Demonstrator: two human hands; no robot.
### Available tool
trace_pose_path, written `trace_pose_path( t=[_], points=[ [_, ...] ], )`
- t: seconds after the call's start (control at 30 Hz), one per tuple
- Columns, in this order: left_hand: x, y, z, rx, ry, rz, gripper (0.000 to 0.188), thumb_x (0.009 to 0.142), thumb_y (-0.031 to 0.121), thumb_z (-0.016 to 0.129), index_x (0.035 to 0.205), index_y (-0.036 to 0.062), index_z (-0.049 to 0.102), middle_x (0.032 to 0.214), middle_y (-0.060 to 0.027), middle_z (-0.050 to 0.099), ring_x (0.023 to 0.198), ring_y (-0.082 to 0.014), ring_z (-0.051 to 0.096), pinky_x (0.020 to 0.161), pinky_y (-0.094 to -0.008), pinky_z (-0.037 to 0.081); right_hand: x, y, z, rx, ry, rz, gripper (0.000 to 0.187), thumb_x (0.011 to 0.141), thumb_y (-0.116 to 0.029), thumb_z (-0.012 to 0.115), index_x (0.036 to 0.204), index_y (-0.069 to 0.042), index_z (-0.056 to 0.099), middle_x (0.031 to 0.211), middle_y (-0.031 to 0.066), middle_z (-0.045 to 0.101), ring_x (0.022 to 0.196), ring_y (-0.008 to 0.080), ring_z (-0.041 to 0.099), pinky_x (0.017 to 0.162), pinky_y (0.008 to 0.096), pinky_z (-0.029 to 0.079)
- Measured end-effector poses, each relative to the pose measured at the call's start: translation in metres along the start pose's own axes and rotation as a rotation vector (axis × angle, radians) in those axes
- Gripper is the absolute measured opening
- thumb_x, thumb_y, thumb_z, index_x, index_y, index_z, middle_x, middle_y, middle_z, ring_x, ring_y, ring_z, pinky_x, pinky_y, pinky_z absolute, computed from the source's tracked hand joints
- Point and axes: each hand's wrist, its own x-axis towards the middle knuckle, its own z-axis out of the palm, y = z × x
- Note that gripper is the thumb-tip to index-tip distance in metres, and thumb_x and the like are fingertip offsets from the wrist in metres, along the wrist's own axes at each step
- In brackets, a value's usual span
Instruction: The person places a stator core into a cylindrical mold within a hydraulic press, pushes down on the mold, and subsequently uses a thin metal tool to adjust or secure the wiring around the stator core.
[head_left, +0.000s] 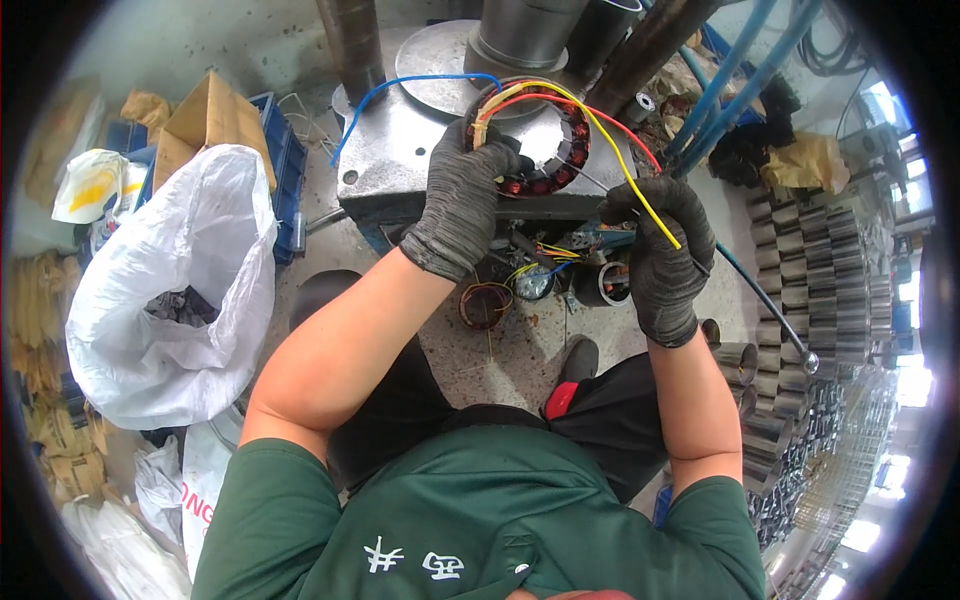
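Bare forearms (345, 335) angled forward, left grip (470, 185) curled inward, right grip (665, 245) with folded fingers (632, 198)

Your shirt (500, 500) is dark green with white characters, your gloves (462, 205) are dark grey, and the dark red ring (578, 150) has a blue wire (440, 76), a yellow wire (621, 160) and a red wire (636, 136).

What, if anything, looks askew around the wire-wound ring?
Only the blue wire looks odd: it strays left over the metal worktop, while the yellow wire and red wire run toward the right hand.

Dark green short-sleeved shirt (470, 500), black trousers (622, 415), charcoal knit gloves (672, 275)
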Motion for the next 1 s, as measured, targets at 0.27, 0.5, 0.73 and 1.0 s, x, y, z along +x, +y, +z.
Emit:
trace_pose_path(
  t=[0.27, 0.5, 0.73, 1.0],
  points=[
    [-0.001, 0.002, 0.001, 0.004, -0.059, -0.009, 0.059, 0.082, -0.008, 0.057, 0.141, -0.0018, 0.054, 0.094, -0.0062, 0.065, 0.082, -0.0142, 0.064, 0.080, -0.0294, 0.057, -0.001, 0.004, -0.001, -0.071, -0.026, -0.013, 0.025, 0.097, -0.014, 0.063, 0.117, 0.001, 0.065, 0.109, 0.0173, 0.072, 0.096, 0.0300, 0.071, 0.089, 0.0434, 0.057],
    [-0.009, 0.009, 0.007, 0.175, -0.007, 0.057, 0.028, 0.079, 0.004, 0.061, 0.107, 0.0004, 0.061, 0.090, -0.0061, 0.064, 0.083, -0.0181, 0.064, 0.079, -0.0330, 0.055, 0.004, -0.002, 0.014, -0.561, -0.147, -0.215, 0.012, 0.095, -0.002, 0.064, 0.106, 0.000, 0.070, 0.098, 0.0114, 0.073, 0.088, 0.0216, 0.071, 0.082, 0.0345, 0.056],
    [-0.012, 0.006, 0.008, 0.315, -0.037, 0.085, 0.027, 0.082, 0.008, 0.062, 0.107, -0.0005, 0.062, 0.090, -0.0061, 0.066, 0.082, -0.0166, 0.064, 0.079, -0.0331, 0.055, 0.001, -0.011, 0.007, -0.542, -0.236, -0.199, 0.023, 0.095, -0.005, 0.064, 0.116, 0.001, 0.068, 0.100, 0.0098, 0.072, 0.091, 0.0193, 0.068, 0.083, 0.0332, 0.053],
    [-0.010, 0.007, 0.004, 0.137, -0.057, -0.063, 0.018, 0.081, 0.013, 0.063, 0.095, 0.0026, 0.061, 0.085, -0.0081, 0.065, 0.075, -0.0220, 0.066, 0.076, -0.0351, 0.057, 0.001, -0.007, -0.021, -0.160, -0.018, -0.162, 0.025, 0.095, -0.011, 0.060, 0.115, 0.003, 0.066, 0.106, 0.0203, 0.071, 0.094, 0.0304, 0.070, 0.089, 0.0425, 0.056]
  ],
)
